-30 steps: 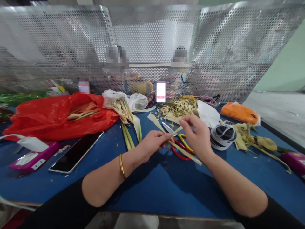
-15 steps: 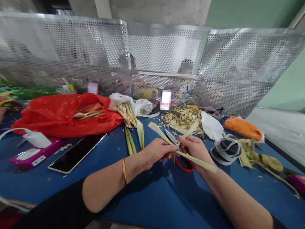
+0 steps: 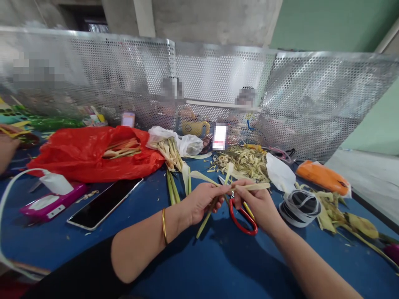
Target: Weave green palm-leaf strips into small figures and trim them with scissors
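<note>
My left hand [image 3: 206, 200], with a gold bangle on its wrist, pinches crossed strips of pale dried husk or leaf [image 3: 202, 177]. From the other side, my right hand [image 3: 253, 198] has its fingertips closed on the same strips, where they meet. One strip sticks out over the right hand, one points up, and a greenish end [image 3: 203, 226] hangs below the left fingers. Scissors with red handles [image 3: 243, 222] lie on the blue table just under the hands. The fingers cover the crossing point of the strips.
A red plastic bag [image 3: 71, 153] of strips lies left, near a black phone [image 3: 104, 203] and a purple power strip [image 3: 52, 202]. Behind the hands is a heap of scraps [image 3: 246, 164]. At right are a ribbon roll [image 3: 299, 208] and an orange packet [image 3: 324, 177]. Another person's hand [image 3: 8, 147] shows far left.
The strip over my right hand has swung up to point right, and a greenish end now hangs down under my left hand. The view has shifted slightly; both hands keep their pinch.
</note>
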`<state>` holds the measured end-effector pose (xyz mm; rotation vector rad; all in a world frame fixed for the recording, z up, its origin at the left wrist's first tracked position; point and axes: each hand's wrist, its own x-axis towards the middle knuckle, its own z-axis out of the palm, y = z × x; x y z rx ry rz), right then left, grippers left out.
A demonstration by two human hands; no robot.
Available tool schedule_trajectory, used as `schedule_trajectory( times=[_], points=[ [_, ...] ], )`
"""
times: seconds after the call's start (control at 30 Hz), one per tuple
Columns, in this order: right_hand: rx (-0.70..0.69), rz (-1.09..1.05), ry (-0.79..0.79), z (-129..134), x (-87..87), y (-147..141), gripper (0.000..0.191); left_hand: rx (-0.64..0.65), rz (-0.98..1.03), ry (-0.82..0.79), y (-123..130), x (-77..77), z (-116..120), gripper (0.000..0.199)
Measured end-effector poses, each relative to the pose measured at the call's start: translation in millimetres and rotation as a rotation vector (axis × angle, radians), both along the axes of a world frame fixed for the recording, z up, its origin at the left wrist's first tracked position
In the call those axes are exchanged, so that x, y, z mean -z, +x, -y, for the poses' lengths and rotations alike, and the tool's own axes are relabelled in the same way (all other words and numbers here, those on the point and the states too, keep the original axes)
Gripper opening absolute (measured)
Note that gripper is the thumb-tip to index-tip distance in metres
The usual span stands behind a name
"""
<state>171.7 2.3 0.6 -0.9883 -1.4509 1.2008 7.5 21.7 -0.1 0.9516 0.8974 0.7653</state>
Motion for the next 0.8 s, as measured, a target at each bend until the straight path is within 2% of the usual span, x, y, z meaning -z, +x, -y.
schedule_trajectory(
  times=[0.17,0.27,0.37,0.5,0.63,0.73,0.8],
  points=[
    [0.189,-0.256,-0.185,1,5.2,-9,0.038,0.073,0.021,0.016,3,2.9,4,0.028],
    [0.28,-0.31,-0.199,0,3.7,-9,0.038,0.065,0.018,0.01,4,5.6,3,0.023],
    [0.301,-0.347,-0.18,-1,0.9,-6,0.036,0.066,0.029,0.014,4,5.2,3,0.023],
    [0.207,-0.306,-0.293,-6,-4.5,4,0.036,0.028,0.031,0.015,1,1.3,0,0.028],
    [0.123,-0.042,-0.438,-5,-7.5,9,0.046,-0.058,0.063,-0.038,-3,-1.4,-7,0.035],
    [-0.033,0.166,-0.394,1,-2.4,1,0.047,-0.099,0.032,-0.003,-5,-0.4,-10,0.028],
    [-0.075,0.274,-0.32,8,3.3,-8,0.041,-0.103,-0.014,0.056,-5,2.2,-9,0.026]
  ],
)
